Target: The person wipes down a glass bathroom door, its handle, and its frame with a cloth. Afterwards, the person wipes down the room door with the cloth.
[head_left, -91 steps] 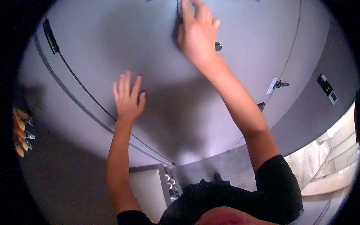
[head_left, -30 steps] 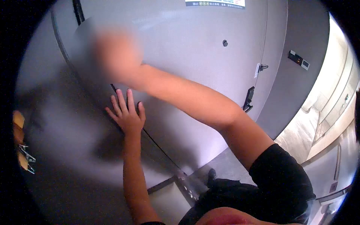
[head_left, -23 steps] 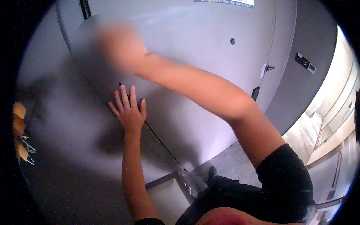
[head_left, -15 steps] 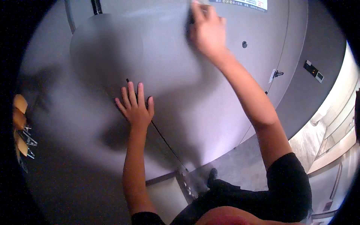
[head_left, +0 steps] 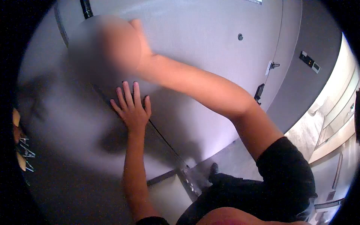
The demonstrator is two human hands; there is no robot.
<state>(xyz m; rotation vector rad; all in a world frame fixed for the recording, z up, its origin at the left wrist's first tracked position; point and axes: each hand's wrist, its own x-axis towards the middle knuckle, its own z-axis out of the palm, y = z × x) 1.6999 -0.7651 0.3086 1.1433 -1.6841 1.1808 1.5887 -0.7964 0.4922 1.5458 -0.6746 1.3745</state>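
Observation:
My left hand (head_left: 134,110) lies flat with its fingers spread over the long dark seam at the edge of the grey door (head_left: 195,45). Nothing is in it. Above it, at the upper left of the door, is my right hand (head_left: 129,47), with the arm reaching across from the right. A round blurred patch covers most of that hand, so its fingers and anything in them cannot be made out. A black hinge (head_left: 86,9) shows above the blurred patch.
On the door's right side are a round peephole (head_left: 240,36), a latch (head_left: 275,65) and a black handle (head_left: 259,92). A control panel (head_left: 309,62) is on the dark wall. Several hangers (head_left: 27,150) hang at far left. A pale box-like surface (head_left: 170,195) stands below.
My right hand has swept left across the door from near the printed notice into the blurred patch. My left hand stays spread at the seam. The view has shifted slightly.

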